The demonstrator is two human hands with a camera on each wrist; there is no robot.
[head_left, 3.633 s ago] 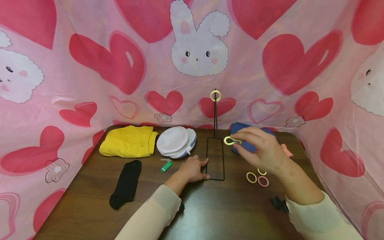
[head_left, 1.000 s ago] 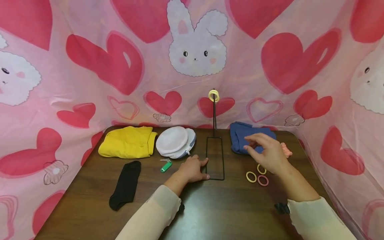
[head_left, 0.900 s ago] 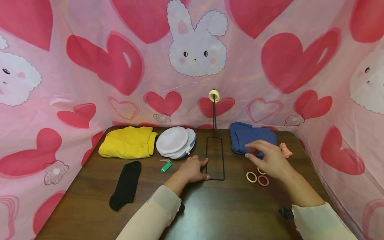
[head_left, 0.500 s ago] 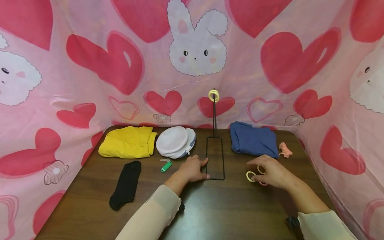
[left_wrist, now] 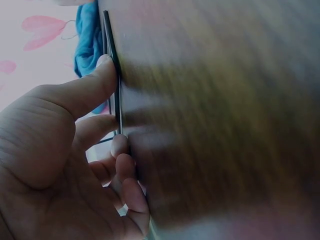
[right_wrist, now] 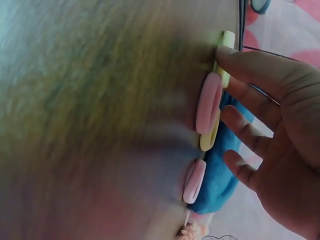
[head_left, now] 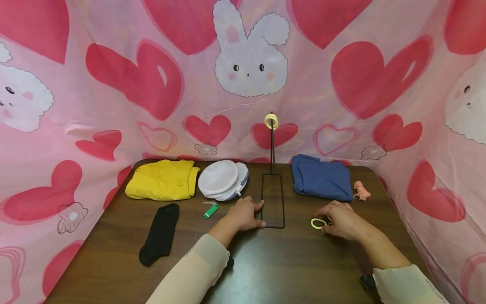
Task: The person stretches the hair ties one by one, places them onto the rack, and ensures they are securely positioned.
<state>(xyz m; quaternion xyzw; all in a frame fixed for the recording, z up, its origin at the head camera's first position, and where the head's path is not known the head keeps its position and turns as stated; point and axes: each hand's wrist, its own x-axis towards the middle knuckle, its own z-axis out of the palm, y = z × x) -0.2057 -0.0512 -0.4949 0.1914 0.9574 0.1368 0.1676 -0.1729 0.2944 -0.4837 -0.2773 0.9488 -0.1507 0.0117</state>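
A person's right hand [head_left: 339,219] is pinching a yellow hair tie [head_left: 318,223] lying at its nine o'clock on the surface [head_left: 265,270], while the left hand [head_left: 243,214], fingers relaxed, is resting on the black wire stand [head_left: 272,198], well apart.

Dark wooden table [head_left: 265,270], pink heart-and-bunny fabric backdrop [head_left: 243,84] all around

yellow cloth [head_left: 161,179], white pouch [head_left: 222,179], black sock [head_left: 159,233], green tag [head_left: 210,210]

Yellow hair tie [head_left: 317,223], pink hair tie [right_wrist: 208,102], blue cloth [head_left: 322,182], black sock [head_left: 159,234], dark brown wooden table [head_left: 265,261]
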